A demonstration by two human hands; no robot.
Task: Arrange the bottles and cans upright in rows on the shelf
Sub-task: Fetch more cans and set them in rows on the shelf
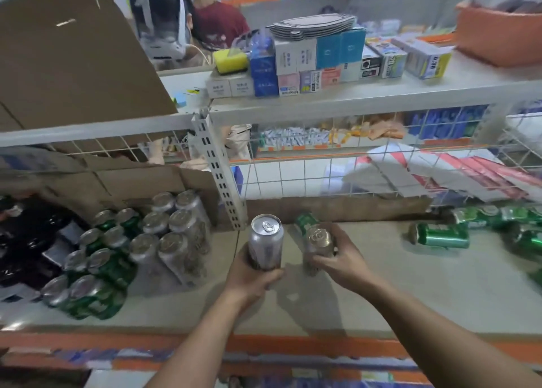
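Observation:
My left hand [249, 276] grips the lower body of a tall silver can [266, 241], held upright above the grey shelf [381, 293]. My right hand [337, 258] holds a second silver can [318, 241] upright just to the right of the first. A green can [305, 222] lies behind the two. On the left, silver cans [173, 235] and green cans [96, 258] stand upright in rows. More green cans lie on their sides at the right, one of them [443, 235] apart from the pile [504, 220].
A perforated white shelf post [220, 167] rises just behind my left hand. Wire mesh [322, 167] backs the shelf. Cardboard [140, 179] stands behind the left rows. Small boxes [322, 62] fill the upper shelf. A person [217, 21] stands beyond the shelving.

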